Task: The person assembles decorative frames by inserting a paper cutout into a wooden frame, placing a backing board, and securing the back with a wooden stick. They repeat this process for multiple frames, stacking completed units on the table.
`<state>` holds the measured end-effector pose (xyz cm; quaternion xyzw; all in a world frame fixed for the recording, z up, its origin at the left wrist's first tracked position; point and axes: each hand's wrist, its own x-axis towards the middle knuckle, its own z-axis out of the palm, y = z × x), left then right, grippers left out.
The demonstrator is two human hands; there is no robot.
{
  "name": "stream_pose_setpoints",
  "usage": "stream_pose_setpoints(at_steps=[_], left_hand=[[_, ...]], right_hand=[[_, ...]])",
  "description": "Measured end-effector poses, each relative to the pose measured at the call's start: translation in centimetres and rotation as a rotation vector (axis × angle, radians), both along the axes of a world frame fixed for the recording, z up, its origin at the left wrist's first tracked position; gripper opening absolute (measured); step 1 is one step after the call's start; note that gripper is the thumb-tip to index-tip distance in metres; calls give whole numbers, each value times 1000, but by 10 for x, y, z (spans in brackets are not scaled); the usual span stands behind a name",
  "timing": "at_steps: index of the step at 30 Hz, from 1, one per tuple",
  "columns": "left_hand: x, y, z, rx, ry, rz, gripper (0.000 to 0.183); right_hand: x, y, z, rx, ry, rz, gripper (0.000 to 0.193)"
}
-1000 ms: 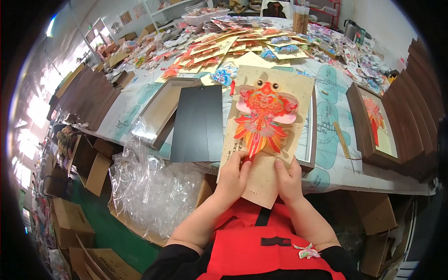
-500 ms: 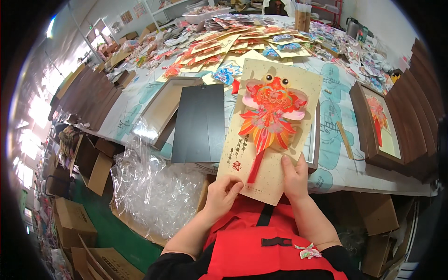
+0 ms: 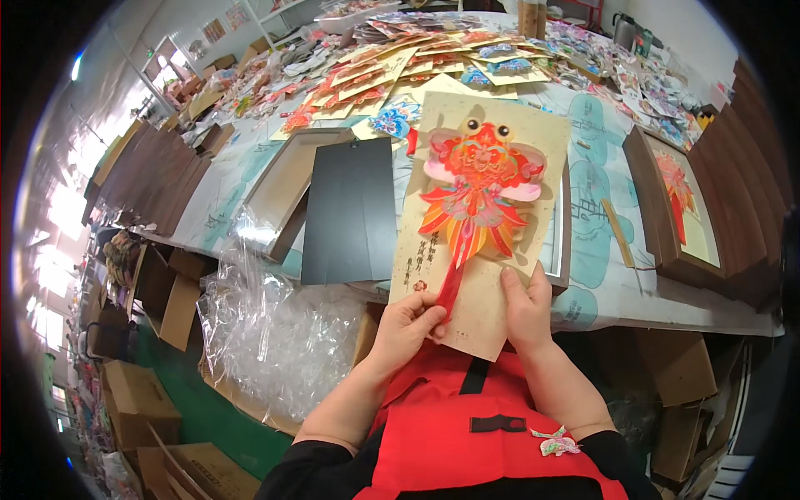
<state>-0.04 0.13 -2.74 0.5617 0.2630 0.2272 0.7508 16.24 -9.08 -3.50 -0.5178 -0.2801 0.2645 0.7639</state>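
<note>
Beige card in both hands

Right hand grips the card's lower right edge, thumb on the face. Left hand at lower left — thumb and fingers pinching the end of the red tassel. Tassel runs down from the red-and-orange fish figure. Black panel lies left of the card, overlapping a frame. Clear plastic sits below the table edge — bunched, creased.

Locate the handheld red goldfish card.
In the head view, the red goldfish card is just right of centre, held near its lower end by the left hand and right hand, right of the black board.
</note>
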Motion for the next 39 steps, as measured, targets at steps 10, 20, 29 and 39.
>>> stream_pose_setpoints(at_steps=[10,20,29,39], left_hand=[[-10,-4,-8,100,101,19,7],[-9,-7,6,447,229,79,16],[28,4,-1,1238,270,200,59],[53,4,-10,846,133,218,37]], right_hand=[[7,1,0,51,82,-68,30],[20,-2,-4,64,-63,-180,32],[1,-15,-16,-77,-131,105,32],[20,-41,-36,-734,-516,231,27]])
